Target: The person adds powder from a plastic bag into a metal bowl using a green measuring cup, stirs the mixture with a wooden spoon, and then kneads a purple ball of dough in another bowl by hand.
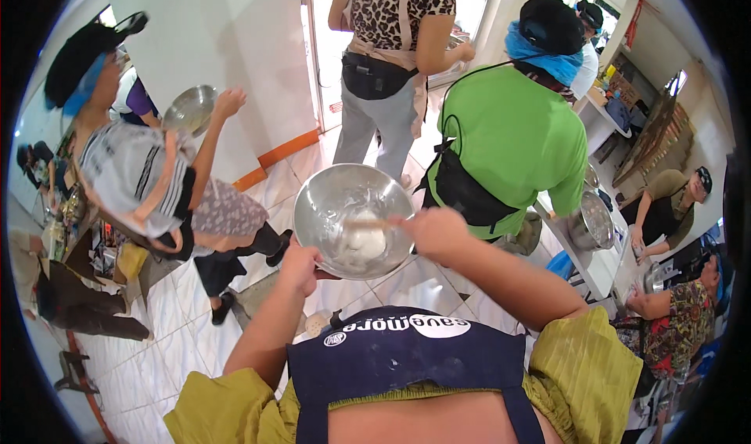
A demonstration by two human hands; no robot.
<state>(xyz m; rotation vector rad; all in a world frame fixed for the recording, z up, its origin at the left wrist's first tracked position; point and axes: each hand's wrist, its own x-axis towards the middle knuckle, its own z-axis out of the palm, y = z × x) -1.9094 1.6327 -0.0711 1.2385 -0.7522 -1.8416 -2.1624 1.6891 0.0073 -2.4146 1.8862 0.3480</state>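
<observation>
A large steel mixing bowl (313, 201) is held up in front of my body. My left hand (300, 268) grips its near left rim, fingers wrapped under the edge. My right hand (436, 234) is closed round the handle of a light brown, wooden-looking spoon or spatula (366, 223); its far end is blurred inside the bowl. White dough or thick batter (364, 244) lies in a lump at the bottom, with pale smears up the wall. My dark blue apron (407, 346) shows just below the bowl.
A person in a green shirt (508, 139) stands close ahead on the right, another in an apron (383, 45) straight ahead. At left, a person in a striped top (149, 170) holds a steel bowl (190, 109). A table with a steel pot (592, 223) is at right, on white tiles (168, 319).
</observation>
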